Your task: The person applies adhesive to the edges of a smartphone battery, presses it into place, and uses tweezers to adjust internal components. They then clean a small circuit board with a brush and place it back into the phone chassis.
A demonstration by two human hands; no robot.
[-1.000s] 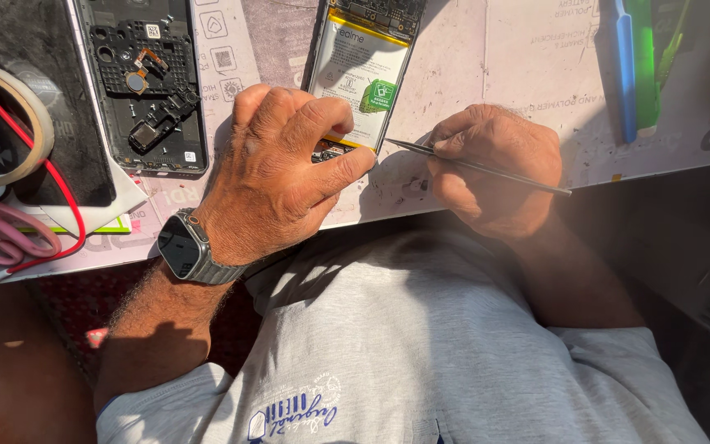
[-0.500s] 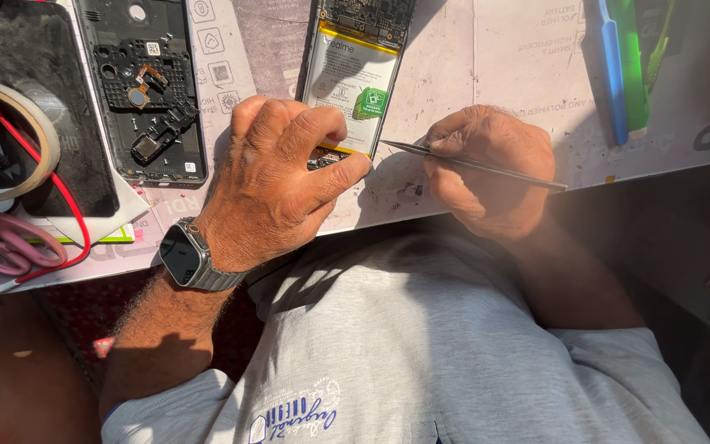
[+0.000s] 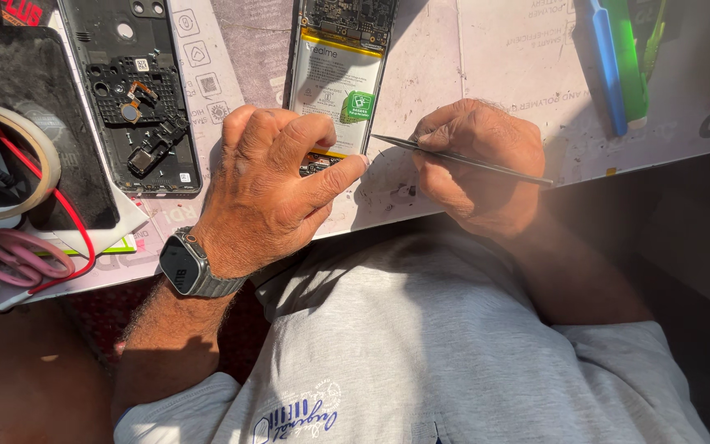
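An opened phone (image 3: 337, 74) with a white battery and a green sticker lies on the work mat (image 3: 486, 74). My left hand (image 3: 269, 185), a watch on its wrist, presses on the phone's lower end with fingers curled over it. My right hand (image 3: 474, 164) grips thin dark tweezers (image 3: 454, 156) whose tip points left at the phone's lower right corner, just short of my left index fingertip.
A detached phone back cover (image 3: 137, 99) with its dark inner frame lies to the left. Further left are a tape roll (image 3: 10, 160), a red wire (image 3: 76, 230) and pink scissor handles (image 3: 14, 255). Blue and green pry tools (image 3: 614, 66) lie at the upper right.
The view has shifted slightly. Both hands stay on the phone's lower end, and the tweezers' tip remains by the corner.
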